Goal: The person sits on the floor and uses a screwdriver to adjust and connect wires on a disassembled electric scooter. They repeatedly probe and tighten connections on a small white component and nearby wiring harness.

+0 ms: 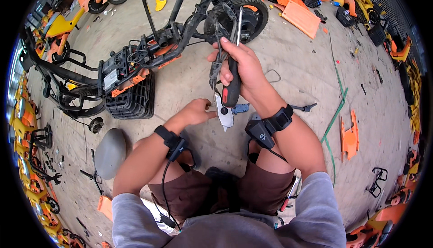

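My right hand [249, 69] is closed around a screwdriver [232, 88] with a black and red handle, its metal shaft pointing away from me. Its fingers also bear on a dark, wrapped wire bundle [215, 69] that hangs down from the frame. Below the handle is a flat silver part [225, 119] with a round black spot, at the lower end of the wires. My left hand [195, 112] has its thumb and forefinger at the silver part's left edge, seemingly pinching it; the exact contact is hard to see. A blue piece [241, 108] shows just behind the silver part.
A stripped black two-wheeler frame [169, 31] stands ahead, with a wheel [252, 20] and black crate [131, 99]. Orange panels [301, 18], a green strap [336, 117] and a grey seat [111, 153] lie on the concrete floor. Yellow and orange vehicles [67, 22] line the sides.
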`<state>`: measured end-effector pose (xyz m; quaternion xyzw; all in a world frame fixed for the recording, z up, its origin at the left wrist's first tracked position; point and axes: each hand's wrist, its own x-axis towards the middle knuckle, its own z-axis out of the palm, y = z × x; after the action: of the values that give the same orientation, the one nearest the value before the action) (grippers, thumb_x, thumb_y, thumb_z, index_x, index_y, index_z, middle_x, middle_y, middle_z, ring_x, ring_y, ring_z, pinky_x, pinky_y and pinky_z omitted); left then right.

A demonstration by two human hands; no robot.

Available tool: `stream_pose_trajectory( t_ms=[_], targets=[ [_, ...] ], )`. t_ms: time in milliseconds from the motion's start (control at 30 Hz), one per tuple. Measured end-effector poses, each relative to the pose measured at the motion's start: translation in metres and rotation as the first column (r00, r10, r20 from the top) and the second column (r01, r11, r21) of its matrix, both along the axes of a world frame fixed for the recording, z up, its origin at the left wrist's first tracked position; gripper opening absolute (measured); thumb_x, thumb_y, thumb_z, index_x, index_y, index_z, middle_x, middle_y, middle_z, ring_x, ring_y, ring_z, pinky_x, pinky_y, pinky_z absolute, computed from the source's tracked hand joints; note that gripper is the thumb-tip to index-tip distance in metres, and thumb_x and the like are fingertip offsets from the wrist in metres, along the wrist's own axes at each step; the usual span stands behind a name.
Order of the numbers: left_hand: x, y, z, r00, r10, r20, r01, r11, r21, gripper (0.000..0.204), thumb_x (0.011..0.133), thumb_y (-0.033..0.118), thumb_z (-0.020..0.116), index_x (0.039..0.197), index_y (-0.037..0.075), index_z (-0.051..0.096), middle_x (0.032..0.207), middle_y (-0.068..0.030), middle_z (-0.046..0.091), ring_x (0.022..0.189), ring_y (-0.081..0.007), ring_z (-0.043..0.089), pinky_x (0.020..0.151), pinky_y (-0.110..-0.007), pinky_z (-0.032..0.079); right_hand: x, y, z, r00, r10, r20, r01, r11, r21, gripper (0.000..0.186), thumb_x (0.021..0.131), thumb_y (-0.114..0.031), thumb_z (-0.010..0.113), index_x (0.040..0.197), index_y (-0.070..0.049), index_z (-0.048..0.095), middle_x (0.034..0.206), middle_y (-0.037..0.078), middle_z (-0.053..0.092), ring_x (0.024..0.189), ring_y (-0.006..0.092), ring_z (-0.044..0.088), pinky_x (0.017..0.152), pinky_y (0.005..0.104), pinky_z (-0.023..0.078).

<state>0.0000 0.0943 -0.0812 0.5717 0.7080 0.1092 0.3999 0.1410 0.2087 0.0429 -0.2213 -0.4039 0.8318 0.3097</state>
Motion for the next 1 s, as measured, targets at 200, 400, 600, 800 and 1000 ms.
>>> stream_pose_trajectory(
  t_ms=[200, 400, 600, 800, 1000],
  targets=[
    [-0.004, 0.004, -0.014, 0.997, 0.006, 0.072, -0.028, 0.949, 0.315, 0.035, 0.08, 0.01, 0.061, 0.113, -0.003, 0.06, 0.093, -0.0237, 0.067, 0.093, -0.0409, 0.064, 0.085, -0.043, 0.05, -0.005, 0.001, -0.002, 0.995, 0.051, -0.08, -0.06, 0.992, -0.111, 0.036, 0.098, -0.031, 0.054, 0.11, 0.003, 0.053, 0.085, 0.014, 0.064, 0.04, 0.0091, 0.044, 0.037, 0.0256, 0.039],
    [-0.003, 0.008, 0.003, 0.971, -0.067, 0.231, 0.025, 0.984, 0.179, 0.037, 0.075, 0.008, 0.066, 0.111, -0.001, 0.062, 0.092, -0.0219, 0.067, 0.09, -0.0333, 0.065, 0.082, -0.039, 0.05, -0.006, 0.007, -0.009, 0.992, 0.033, -0.125, -0.048, 0.992, -0.119, 0.033, 0.098, -0.031, 0.054, 0.107, 0.001, 0.055, 0.088, 0.014, 0.064, 0.043, 0.0093, 0.046, 0.039, 0.0257, 0.041],
    [-0.004, 0.01, 0.011, 0.959, -0.068, 0.276, 0.06, 0.997, 0.037, 0.019, 0.09, 0.012, 0.063, 0.102, -0.002, 0.067, 0.088, -0.0097, 0.069, 0.08, -0.0179, 0.062, 0.077, -0.032, 0.049, -0.008, 0.013, -0.017, 0.991, -0.017, -0.129, 0.003, 0.994, -0.11, 0.035, 0.098, -0.032, 0.054, 0.11, 0.001, 0.054, 0.093, 0.014, 0.064, 0.046, 0.0096, 0.047, 0.042, 0.0263, 0.043],
    [-0.003, 0.006, 0.005, 0.85, -0.108, 0.516, 0.083, 0.994, 0.071, 0.014, 0.094, 0.007, 0.056, 0.094, -0.005, 0.064, 0.087, -0.0079, 0.069, 0.084, -0.0157, 0.063, 0.081, -0.031, 0.049, -0.01, 0.013, -0.021, 0.971, -0.167, 0.172, 0.158, 0.985, 0.064, 0.032, 0.095, -0.029, 0.061, 0.104, 0.002, 0.058, 0.089, 0.014, 0.068, 0.048, 0.0102, 0.052, 0.042, 0.0261, 0.044],
    [0.0, 0.008, 0.033, 0.781, -0.114, 0.614, 0.102, 0.993, 0.055, 0.015, 0.097, 0.007, 0.054, 0.096, -0.005, 0.064, 0.094, -0.0096, 0.07, 0.088, -0.0161, 0.064, 0.083, -0.031, 0.05, -0.006, 0.016, -0.032, 0.964, -0.146, 0.221, 0.134, 0.989, 0.069, 0.03, 0.093, -0.024, 0.059, 0.108, 0.002, 0.058, 0.093, 0.014, 0.069, 0.046, 0.011, 0.051, 0.042, 0.0277, 0.045]
  ],
)
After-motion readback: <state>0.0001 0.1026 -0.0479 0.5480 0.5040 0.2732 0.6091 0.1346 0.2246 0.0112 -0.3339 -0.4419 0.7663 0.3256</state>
